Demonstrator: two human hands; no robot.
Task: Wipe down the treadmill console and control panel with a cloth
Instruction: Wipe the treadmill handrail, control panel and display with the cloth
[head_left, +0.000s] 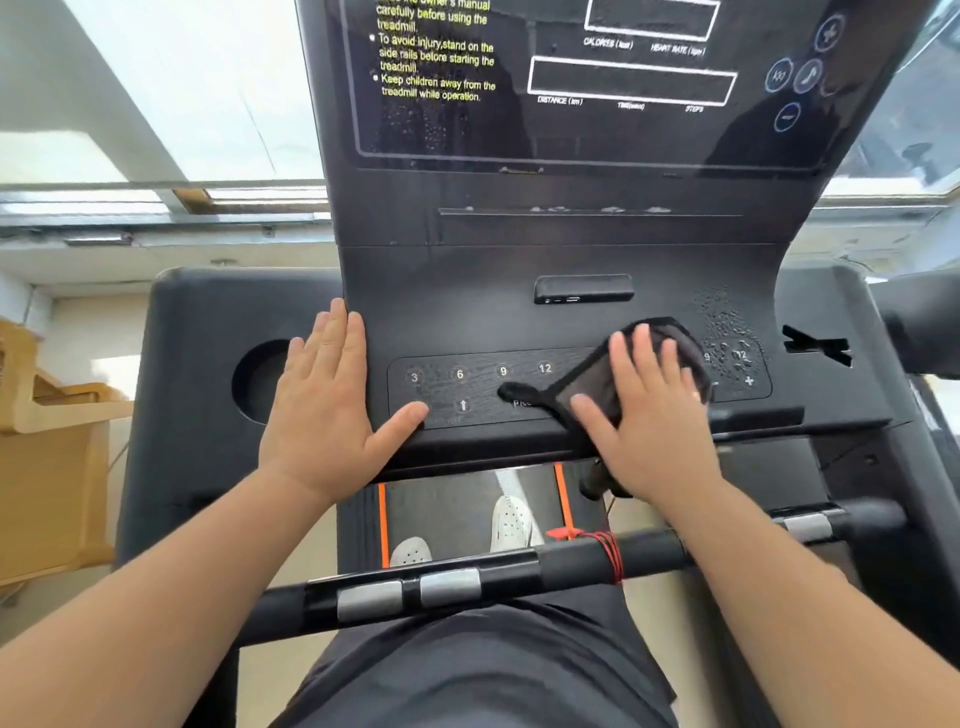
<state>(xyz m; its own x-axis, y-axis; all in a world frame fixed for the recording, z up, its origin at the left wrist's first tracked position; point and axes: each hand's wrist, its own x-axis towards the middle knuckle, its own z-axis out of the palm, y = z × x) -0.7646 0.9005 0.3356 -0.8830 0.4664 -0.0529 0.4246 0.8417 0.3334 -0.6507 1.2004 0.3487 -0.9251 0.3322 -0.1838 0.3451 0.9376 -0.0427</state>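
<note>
From the head camera, the right hand (644, 415) lies flat on a dark cloth (587, 384). Its fingers are straight and slightly spread, pressing the cloth onto the control panel (483, 389) rather than pinching it. The cloth sits on the middle-right of the panel, with one corner trailing left to just below the "12" key. Its near edge hangs over the panel's front lip, and the hand hides most of the rest. A label under that trailing corner is half covered, and only "PR" can be read. The left hand (327, 410) rests palm-down with its fingers straight and close together, at the left end where the panel meets the side tray. Its thumb reaches onto the panel's lower left corner and covers a marking below the "3". Just beside it, a round cup holder (254, 379) is partly hidden by that hand. Right of the cloth, water droplets (727, 338) bead over more keys, whose figures are hard to read. Above, the console screen (571, 130) is cut off by the top edge, so the first lines of its warning text are lost, and the icons at its right are blurred. Below, a handlebar (519, 571) wrapped with a red cord (609, 553) crosses the view. Beyond it are two white shoes (511, 519), and the bar partly hides the one nearer the left arm.
</note>
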